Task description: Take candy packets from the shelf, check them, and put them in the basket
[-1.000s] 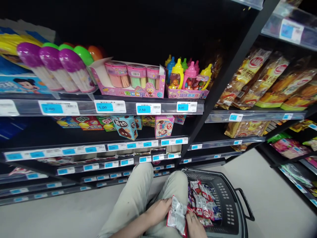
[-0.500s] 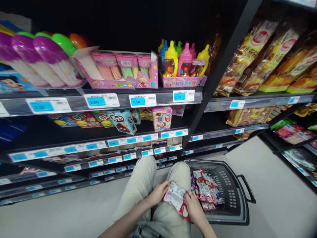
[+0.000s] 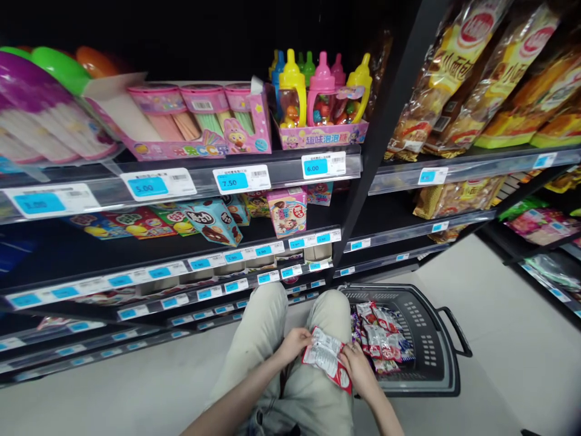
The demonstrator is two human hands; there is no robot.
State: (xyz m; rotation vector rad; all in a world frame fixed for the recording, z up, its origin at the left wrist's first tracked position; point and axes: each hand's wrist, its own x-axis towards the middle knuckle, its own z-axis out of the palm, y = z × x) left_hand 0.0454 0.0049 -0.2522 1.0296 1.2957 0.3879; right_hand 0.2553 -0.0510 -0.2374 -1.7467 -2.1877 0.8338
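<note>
The packet [image 3: 325, 356] is over my right thigh [image 3: 330, 315], left hand [image 3: 291, 346] pinching its 10 o'clock side, right hand [image 3: 357, 365] gripping its 3 o'clock side. Basket [image 3: 447, 339] sits at 3 o'clock, heap of packets [image 3: 381, 339] already inside. I'd call that batch done, this one pending: outside the basket, no tear visible; can't tell what else remains.

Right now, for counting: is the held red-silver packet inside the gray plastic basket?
Out: left hand and right hand hold the packet over one thigh.
</note>
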